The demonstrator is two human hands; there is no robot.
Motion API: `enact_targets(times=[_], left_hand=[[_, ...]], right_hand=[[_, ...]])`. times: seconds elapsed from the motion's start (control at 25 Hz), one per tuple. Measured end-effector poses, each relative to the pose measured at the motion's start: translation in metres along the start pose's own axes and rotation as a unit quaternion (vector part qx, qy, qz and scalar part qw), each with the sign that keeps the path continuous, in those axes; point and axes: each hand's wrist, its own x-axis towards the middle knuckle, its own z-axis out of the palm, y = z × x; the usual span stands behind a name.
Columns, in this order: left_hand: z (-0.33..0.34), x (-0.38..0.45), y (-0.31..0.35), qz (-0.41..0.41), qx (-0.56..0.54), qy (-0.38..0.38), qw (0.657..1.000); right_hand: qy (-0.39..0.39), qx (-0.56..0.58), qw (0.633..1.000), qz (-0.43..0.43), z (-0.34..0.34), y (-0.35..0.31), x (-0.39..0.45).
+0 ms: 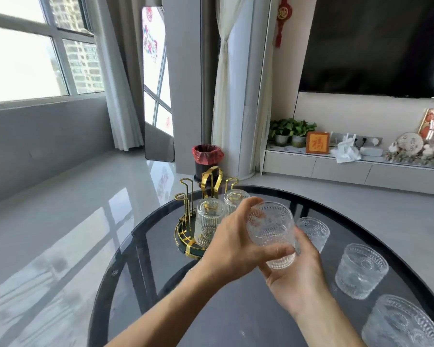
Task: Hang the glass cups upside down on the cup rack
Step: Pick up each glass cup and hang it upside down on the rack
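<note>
A gold wire cup rack (186, 221) with a round green base stands on the dark glass table, left of centre. Two ribbed glass cups (209, 221) (233, 200) hang upside down on its prongs. Two prongs at the rack's left stand bare. Just right of the rack, both hands hold one clear embossed glass cup (269, 232), tilted with its bottom toward the camera. My left hand (232, 242) wraps its left side and my right hand (296, 276) cups it from below. Three more glass cups (313, 231) (361, 270) (401, 324) stand upright on the table at the right.
The oval table's rim (125, 242) curves along the left, with glossy grey floor beyond. A black bin with a red liner (207, 156) stands behind the rack. A low TV cabinet (348, 169) with plants and ornaments runs along the right wall.
</note>
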Motion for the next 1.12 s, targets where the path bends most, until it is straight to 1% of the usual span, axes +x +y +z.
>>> enact_targets(times=[0.08, 0.12, 0.16, 0.2, 0.24, 0.28, 0.32, 0.36, 0.4, 0.44, 0.48, 0.56, 0.64, 0.72, 0.76, 0.8, 0.92, 1.04, 1.12], left_hand=[[-0.021, 0.021, -0.013, 0.016, 0.003, -0.029, 0.999], [-0.032, 0.032, -0.021, 0.027, 0.022, -0.033, 0.999], [-0.044, 0.044, -0.030, 0.042, 0.077, -0.017, 0.996], [-0.056, 0.058, -0.039, 0.060, 0.173, 0.005, 0.983], [-0.068, 0.073, -0.045, 0.071, 0.275, 0.006, 0.959], [-0.078, 0.087, -0.051, 0.067, 0.350, -0.019, 0.934], [-0.087, 0.098, -0.057, 0.051, 0.385, -0.054, 0.920], [-0.093, 0.107, -0.064, 0.036, 0.392, -0.087, 0.915], [-0.096, 0.112, -0.070, 0.028, 0.385, -0.113, 0.916], [-0.097, 0.114, -0.076, 0.025, 0.370, -0.130, 0.920], [-0.096, 0.113, -0.081, 0.024, 0.349, -0.137, 0.927], [-0.094, 0.108, -0.087, 0.022, 0.317, -0.136, 0.938], [-0.097, 0.109, -0.090, 0.037, 0.328, -0.136, 0.934], [-0.103, 0.113, -0.091, 0.057, 0.348, -0.137, 0.926], [-0.105, 0.113, -0.091, 0.062, 0.352, -0.140, 0.923], [-0.106, 0.113, -0.092, 0.064, 0.352, -0.143, 0.923], [-0.101, 0.111, -0.094, 0.064, 0.343, -0.155, 0.924], [-0.099, 0.110, -0.093, 0.064, 0.343, -0.155, 0.924], [-0.101, 0.110, -0.091, 0.067, 0.342, -0.158, 0.924]], right_hand=[[-0.006, -0.005, 0.999, -0.031, 0.018, -0.001, 0.016], [0.004, -0.008, 0.998, -0.058, 0.027, -0.007, 0.027], [0.024, -0.011, 0.996, -0.085, 0.036, -0.015, 0.040], [0.047, -0.015, 0.993, -0.105, 0.044, -0.026, 0.054], [0.071, -0.024, 0.990, -0.121, 0.053, -0.039, 0.066], [0.096, -0.050, 0.984, -0.141, 0.062, -0.051, 0.080], [0.123, -0.094, 0.973, -0.168, 0.072, -0.061, 0.093], [0.146, -0.154, 0.956, -0.202, 0.080, -0.068, 0.106], [0.163, -0.224, 0.930, -0.242, 0.087, -0.071, 0.119], [0.172, -0.300, 0.894, -0.284, 0.094, -0.073, 0.130], [0.171, -0.376, 0.851, -0.323, 0.102, -0.072, 0.140], [0.150, -0.503, 0.762, -0.379, 0.112, -0.071, 0.160], [0.135, -0.594, 0.689, -0.393, 0.121, -0.068, 0.174], [0.113, -0.659, 0.636, -0.385, 0.123, -0.063, 0.182], [0.100, -0.677, 0.622, -0.381, 0.121, -0.060, 0.184], [0.086, -0.687, 0.616, -0.376, 0.119, -0.056, 0.186], [0.029, -0.707, 0.611, -0.354, 0.109, -0.049, 0.188], [-0.028, -0.749, 0.577, -0.325, 0.107, -0.041, 0.192], [-0.041, -0.772, 0.560, -0.298, 0.109, -0.037, 0.197]])
